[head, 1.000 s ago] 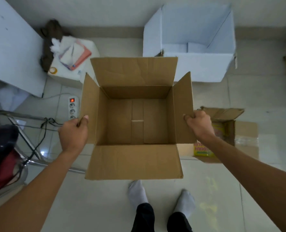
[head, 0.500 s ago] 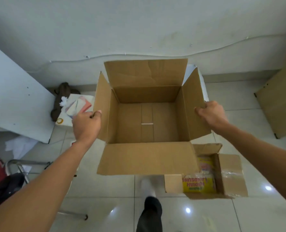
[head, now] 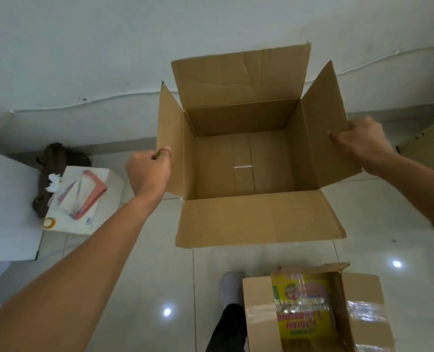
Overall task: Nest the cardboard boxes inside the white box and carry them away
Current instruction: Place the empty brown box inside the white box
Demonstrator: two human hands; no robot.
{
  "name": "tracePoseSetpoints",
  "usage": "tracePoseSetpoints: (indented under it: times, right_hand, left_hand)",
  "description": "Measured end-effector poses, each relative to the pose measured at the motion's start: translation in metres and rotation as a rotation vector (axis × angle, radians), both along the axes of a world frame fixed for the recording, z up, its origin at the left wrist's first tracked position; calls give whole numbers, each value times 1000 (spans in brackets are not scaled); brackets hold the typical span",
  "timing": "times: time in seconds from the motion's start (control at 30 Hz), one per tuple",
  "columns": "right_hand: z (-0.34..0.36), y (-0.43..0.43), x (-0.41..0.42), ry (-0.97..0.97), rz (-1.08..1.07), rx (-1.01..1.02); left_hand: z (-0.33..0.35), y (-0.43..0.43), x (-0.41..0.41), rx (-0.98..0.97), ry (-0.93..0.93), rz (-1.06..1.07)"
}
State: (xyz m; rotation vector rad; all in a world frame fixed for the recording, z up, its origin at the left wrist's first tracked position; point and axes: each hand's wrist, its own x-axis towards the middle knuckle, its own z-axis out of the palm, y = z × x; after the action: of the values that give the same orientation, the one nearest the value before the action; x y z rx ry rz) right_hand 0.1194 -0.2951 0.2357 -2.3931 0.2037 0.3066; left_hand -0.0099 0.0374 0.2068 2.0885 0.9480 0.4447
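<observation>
A large empty brown cardboard box point(head: 243, 163) hangs in the air in front of me, its four flaps spread open. My left hand point(head: 148, 171) grips the edge of its left flap. My right hand point(head: 360, 139) pinches the right flap. A smaller cardboard box point(head: 259, 313) with tape and a yellow printed packet inside sits on the floor at the lower right. The white box is hidden from view.
A white wall fills the top of the view. On the floor at the left stands a white carton point(head: 83, 204) with papers and a tape roll on it, a brown bag point(head: 55, 161) behind it, and a white panel point(head: 5, 204). Another cardboard piece point(head: 429, 143) leans at the right. My foot point(head: 229, 288) is on the tiles.
The box has been lifted up and forward with both hands. The white box has dropped out of sight behind it. The small box now lies nearer the bottom of the view.
</observation>
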Motion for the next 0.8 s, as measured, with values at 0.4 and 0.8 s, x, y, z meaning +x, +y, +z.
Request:
tracePoseSetpoints:
  times: [0.4,0.8]
  right_hand:
    - [-50,-3,105,29,-73,90]
    - [-80,-2,135,43,-38,19]
  left_hand:
    - [-42,2,118,47,0,-54]
    - [-76,-3,135,29,26,-69]
